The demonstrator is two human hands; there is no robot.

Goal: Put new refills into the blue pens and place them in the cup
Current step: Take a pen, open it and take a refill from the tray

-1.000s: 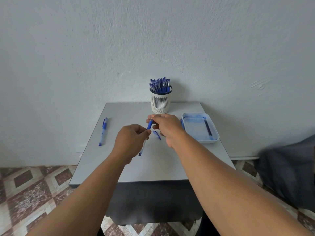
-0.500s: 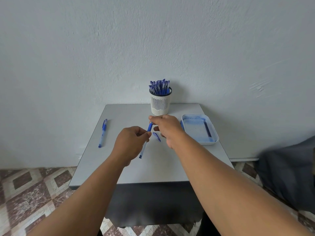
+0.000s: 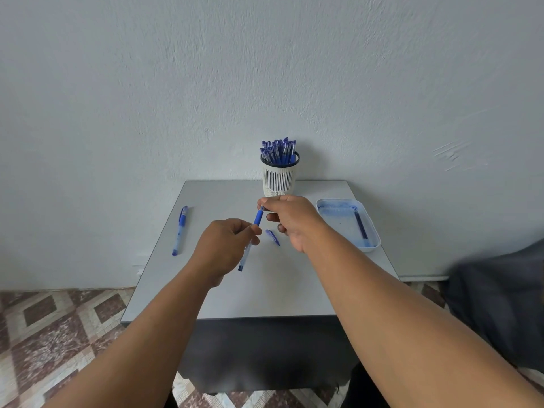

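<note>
Both hands hold one blue pen (image 3: 258, 218) above the middle of the grey table (image 3: 265, 290). My left hand (image 3: 225, 245) pinches its clear barrel, whose lower end sticks out below the hand. My right hand (image 3: 290, 220) grips the pen's upper tip with its fingertips. A loose blue cap (image 3: 273, 237) lies on the table just under my right hand. A white slotted cup (image 3: 279, 179) with several blue pens stands at the back edge. Another blue pen (image 3: 180, 230) lies at the left.
A light blue tray (image 3: 371, 231) sits at the table's right side with one dark refill (image 3: 360, 226) in it. A plain wall stands directly behind the table. Tiled floor lies to the left, and dark fabric (image 3: 500, 304) at the right.
The hands have kept their grip on the pen. The pen's upper end has come slightly away from my left hand, showing more of its blue grip section.
</note>
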